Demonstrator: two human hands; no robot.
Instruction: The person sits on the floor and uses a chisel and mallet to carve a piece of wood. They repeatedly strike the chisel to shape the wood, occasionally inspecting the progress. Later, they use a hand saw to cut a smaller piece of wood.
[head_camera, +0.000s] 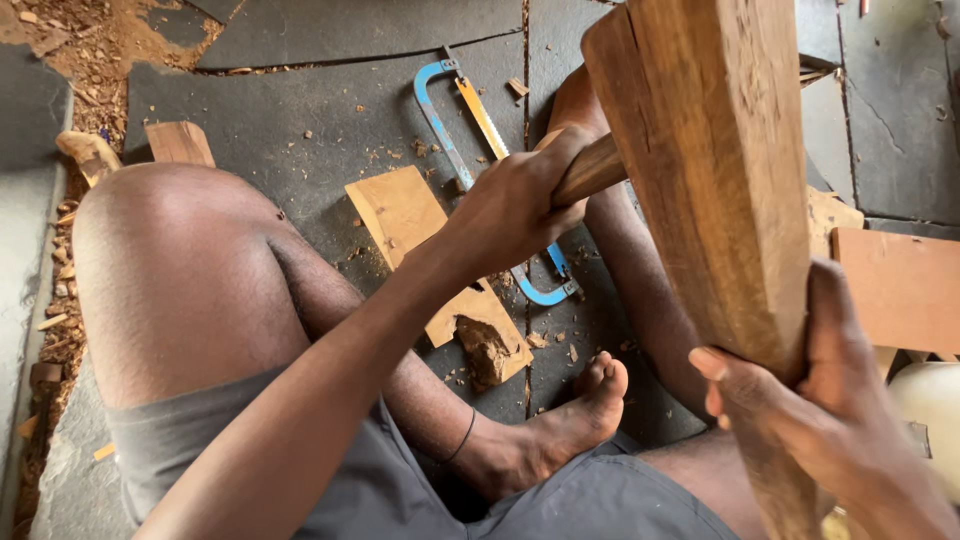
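A thick, long wooden block (715, 170) stands tilted upright in front of me, its top end near the upper edge of the view. My right hand (810, 400) grips its lower part, thumb along the near face. My left hand (515, 205) is closed around a round wooden handle (590, 172) that runs behind the block; the tool's head is hidden. I sit on the floor with my bare legs folded, one foot (560, 425) under the block.
A blue-framed hacksaw (462, 130) lies on the dark stone floor beside a flat wooden board (405, 210) with a rough chunk (485, 350) on it. More boards (900, 285) lie at right, wood scraps (180, 143) and chips at left.
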